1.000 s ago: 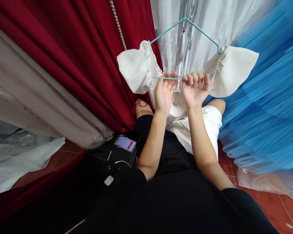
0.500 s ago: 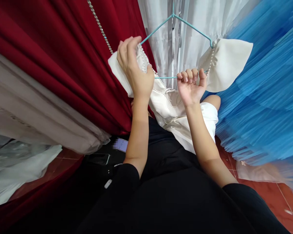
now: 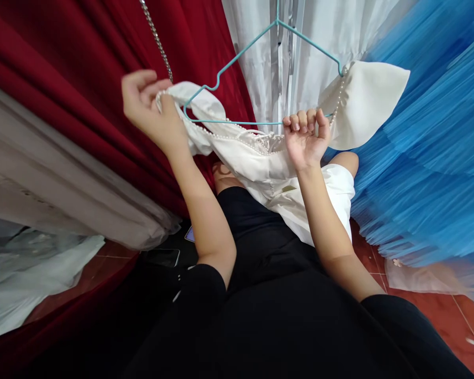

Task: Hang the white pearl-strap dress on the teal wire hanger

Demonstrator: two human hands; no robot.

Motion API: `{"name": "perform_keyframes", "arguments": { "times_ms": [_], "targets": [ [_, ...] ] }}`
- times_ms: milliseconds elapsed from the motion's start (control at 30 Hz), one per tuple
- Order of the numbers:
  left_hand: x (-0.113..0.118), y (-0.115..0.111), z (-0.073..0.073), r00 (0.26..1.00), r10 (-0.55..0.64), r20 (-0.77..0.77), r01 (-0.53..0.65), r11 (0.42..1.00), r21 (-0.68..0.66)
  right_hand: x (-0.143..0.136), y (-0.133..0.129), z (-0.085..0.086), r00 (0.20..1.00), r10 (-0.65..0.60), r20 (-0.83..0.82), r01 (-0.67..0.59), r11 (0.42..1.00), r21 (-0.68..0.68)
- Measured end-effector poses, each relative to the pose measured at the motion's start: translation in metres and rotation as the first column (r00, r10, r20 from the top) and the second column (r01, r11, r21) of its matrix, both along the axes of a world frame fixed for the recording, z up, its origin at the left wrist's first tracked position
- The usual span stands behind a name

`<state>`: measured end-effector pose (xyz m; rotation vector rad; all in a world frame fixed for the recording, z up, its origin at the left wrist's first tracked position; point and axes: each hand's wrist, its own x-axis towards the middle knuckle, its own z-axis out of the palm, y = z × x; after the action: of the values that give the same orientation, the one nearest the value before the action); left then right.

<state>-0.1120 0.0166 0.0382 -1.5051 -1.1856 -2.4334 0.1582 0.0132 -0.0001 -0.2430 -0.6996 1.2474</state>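
Observation:
A white dress (image 3: 245, 163) with pearl trim lies across my lap and reaches up to a light-blue hanger (image 3: 247, 50). My left hand (image 3: 154, 108) pinches the pearl-edged strap of the dress, drawn out past the hanger's left end, which shows bare. Around the hanger's bottom bar are the curled fingers of my right hand (image 3: 306, 137). On the right, the pearl strap and puffed white sleeve (image 3: 373, 102) hang at the hanger's right shoulder notch.
Red cloth (image 3: 82, 95) with a jewelled strip hangs on the left, beside a pale grey gown (image 3: 63, 173). Blue tulle (image 3: 438, 147) fills the right side. White fabric (image 3: 248, 58) hangs behind. A phone (image 3: 164, 257) lies low on the left.
My left hand has moved left and slightly down, pulling the left strap and sleeve off the hanger's left end. My right hand stays on the bottom bar.

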Motion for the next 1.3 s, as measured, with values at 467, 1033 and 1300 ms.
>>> {"name": "perform_keyframes", "arguments": {
  "times_ms": [467, 1033, 1300],
  "targets": [
    [0.136, -0.024, -0.056, 0.682, -0.694, 0.232, 0.719, 0.694, -0.038, -0.005, 0.004, -0.002, 1.000, -0.013, 0.027, 0.013, 1.000, -0.004],
    [0.156, -0.003, -0.050, 0.480, -0.710, 0.515, 0.750, 0.637, 0.179, 0.020, -0.026, -0.006, 0.915, 0.089, 0.395, -0.040, 0.991, -0.130],
    [0.152, 0.000, -0.048, 0.429, -0.713, 0.555, 0.768, 0.611, 0.191, 0.071, -0.047, 0.044, 0.584, -0.614, 0.531, 0.523, 0.785, 0.332]
  ]
}}
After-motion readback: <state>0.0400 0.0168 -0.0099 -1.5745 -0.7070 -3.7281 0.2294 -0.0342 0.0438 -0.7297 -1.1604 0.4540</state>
